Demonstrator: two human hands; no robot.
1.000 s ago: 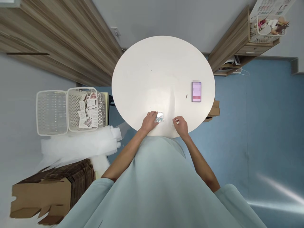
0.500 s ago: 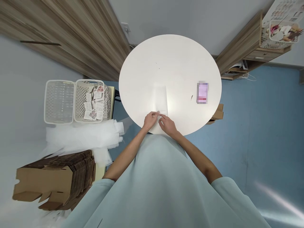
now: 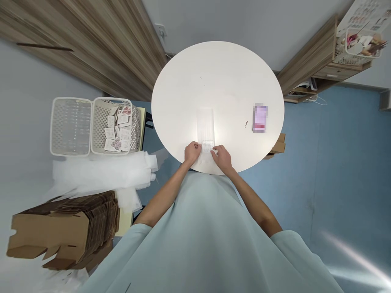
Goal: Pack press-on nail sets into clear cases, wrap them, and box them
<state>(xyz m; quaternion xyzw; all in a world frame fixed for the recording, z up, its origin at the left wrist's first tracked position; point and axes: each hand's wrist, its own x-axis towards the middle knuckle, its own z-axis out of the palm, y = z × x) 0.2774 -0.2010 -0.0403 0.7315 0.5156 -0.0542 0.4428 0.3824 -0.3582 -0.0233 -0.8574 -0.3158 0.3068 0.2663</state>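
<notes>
**Head view: both hands close in on the clear bag at the table's near edge**

Head view looks straight down on the round white table (image 3: 220, 73), and both hands are at its six o'clock edge. The left hand (image 3: 192, 151) is curled, fingers pinching the near end of a long clear plastic bag (image 3: 205, 124). The right hand (image 3: 222, 154) pinches the same end from the three o'clock side. A second ago that right hand sat apart, empty, while the left covered a small patterned packet; now the packet (image 3: 207, 145) shows faintly between the two hands, at the bag's mouth, though I cannot tell whether it is inside. The bag stretches flat toward twelve o'clock. A pink phone (image 3: 260, 118) lies at three o'clock. Off the table at nine o'clock, two white baskets (image 3: 91, 126) stand side by side, with flattened cardboard (image 3: 64, 232) below them.
</notes>
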